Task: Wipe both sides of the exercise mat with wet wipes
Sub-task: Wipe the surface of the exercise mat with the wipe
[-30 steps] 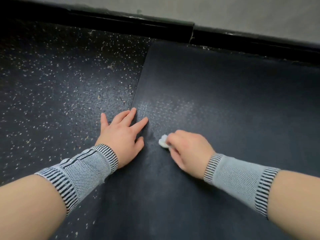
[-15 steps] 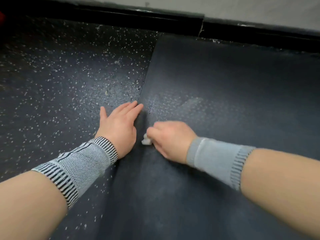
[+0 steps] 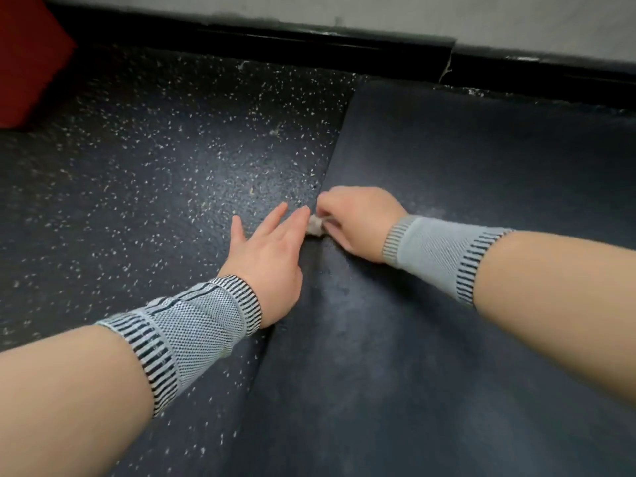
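A dark exercise mat (image 3: 464,160) lies flat on the speckled floor, filling the right half of the view. My right hand (image 3: 358,218) grips a small crumpled wet wipe (image 3: 315,228) and holds it down at the mat's left edge. My left hand (image 3: 268,249) lies flat with straight fingers on the floor right beside that edge, its fingertips almost touching the wipe. Both wrists wear grey knitted bands.
Black speckled rubber floor (image 3: 155,166) spreads to the left of the mat. A black skirting board (image 3: 309,46) and a pale wall run along the far side. A red object (image 3: 24,56) stands in the far left corner.
My right hand has slid the wipe leftward across the mat to its left edge. My left hand stays flat by the edge, its fingers drawn together off the mat. The view has shifted left.
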